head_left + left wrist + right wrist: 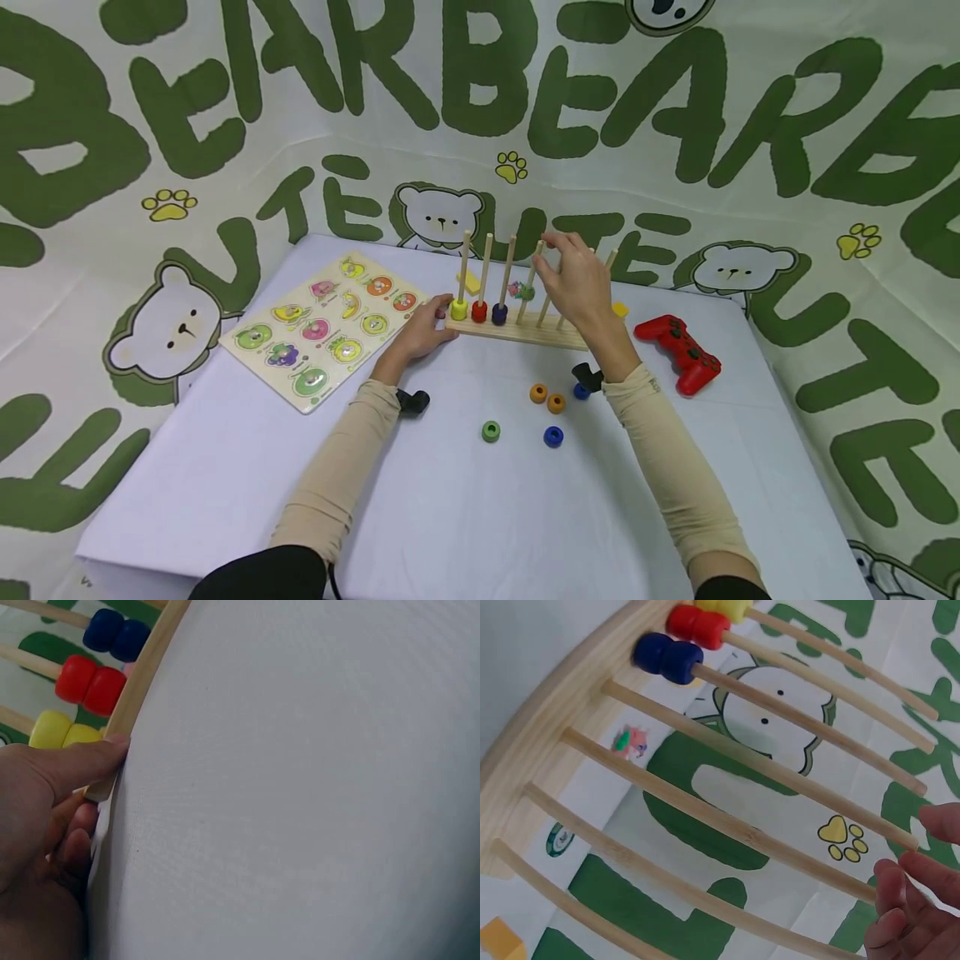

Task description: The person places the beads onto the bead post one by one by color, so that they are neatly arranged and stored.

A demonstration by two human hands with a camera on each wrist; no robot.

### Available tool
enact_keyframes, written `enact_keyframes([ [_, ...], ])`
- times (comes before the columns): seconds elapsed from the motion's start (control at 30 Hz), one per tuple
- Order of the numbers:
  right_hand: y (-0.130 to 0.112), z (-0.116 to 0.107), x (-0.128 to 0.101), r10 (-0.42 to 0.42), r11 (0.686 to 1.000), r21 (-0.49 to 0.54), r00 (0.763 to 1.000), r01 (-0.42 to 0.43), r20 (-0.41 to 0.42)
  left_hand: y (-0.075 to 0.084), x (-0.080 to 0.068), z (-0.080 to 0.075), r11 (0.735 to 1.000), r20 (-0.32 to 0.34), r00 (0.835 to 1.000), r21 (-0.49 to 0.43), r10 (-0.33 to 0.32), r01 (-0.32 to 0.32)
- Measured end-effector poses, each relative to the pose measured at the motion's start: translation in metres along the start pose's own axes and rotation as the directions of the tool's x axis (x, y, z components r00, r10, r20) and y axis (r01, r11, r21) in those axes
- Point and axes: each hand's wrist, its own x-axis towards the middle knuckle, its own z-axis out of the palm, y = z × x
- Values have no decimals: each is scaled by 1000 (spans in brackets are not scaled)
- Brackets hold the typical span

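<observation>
A wooden peg stand point(525, 335) with upright rods stands on the table. Yellow beads point(52, 729), red beads point(90, 684) and dark blue beads point(667, 658) sit at the foot of its first three rods. My left hand point(427, 327) grips the base's left end, thumb on its front edge. My right hand point(576, 279) is at the tip of the fourth rod point(765, 766), thumb and fingers apart around it, holding no visible bead. A blurred green bead point(527, 293) appears partway down that rod in the head view; the right wrist view does not show it clearly.
Nearer me lie a green bead point(491, 431), orange beads point(538, 393) and blue beads point(553, 437). A fruit picture board point(307, 329) lies at left, a red game controller point(678, 354) at right. Yellow blocks point(471, 282) and a small pink-green figure point(632, 741) are behind the stand.
</observation>
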Motion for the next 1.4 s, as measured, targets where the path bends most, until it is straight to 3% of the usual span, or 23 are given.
enact_keyframes([
  [0.23,0,-3,-28,-42,999,29,999,42,2,1,-1,1,1000,2,1000,-1,-10,10],
  [0.3,-3,-2,-45,-76,997,29,994,74,76,1,0,1,1000,7,1000,3,-9,9],
  [0.37,-7,2,-65,-120,993,15,969,120,214,2,0,1,1000,8,1000,4,-10,10],
  [0.43,-12,7,-86,-168,985,29,902,170,398,2,1,0,1000,8,1000,6,-9,9],
  [0.53,-20,17,-113,-224,971,79,749,225,624,2,2,-3,1000,2,1000,5,-12,12],
  [0.6,-24,25,-128,-252,963,116,662,243,705,1,2,-4,1000,-1,1000,7,-15,15],
  [0.63,-26,29,-134,-265,958,127,636,255,725,1,2,-4,1000,-3,1000,8,-16,16],
  [0.7,-29,36,-145,-286,950,136,614,280,735,0,3,-4,1000,-8,1000,8,-16,16],
  [0.9,-29,47,-156,-321,937,135,643,321,696,-3,2,-4,1000,-7,1000,15,-17,17],
  [1.0,-27,41,-150,-314,944,147,672,295,671,-5,2,-3,1000,-5,1000,13,-25,25],
  [1.1,-23,30,-135,-285,957,143,738,251,612,-6,3,-2,1000,-5,1000,11,-26,26],
  [1.2,-17,16,-114,-229,973,113,824,199,519,-5,3,-1,1000,-3,1000,11,-18,18],
  [1.33,-10,-3,-82,-166,985,100,929,140,331,-2,3,0,1000,1,1000,10,-5,5],
  [1.4,-6,-10,-66,-152,985,109,965,131,215,0,2,1,1000,5,1000,6,-4,4],
])
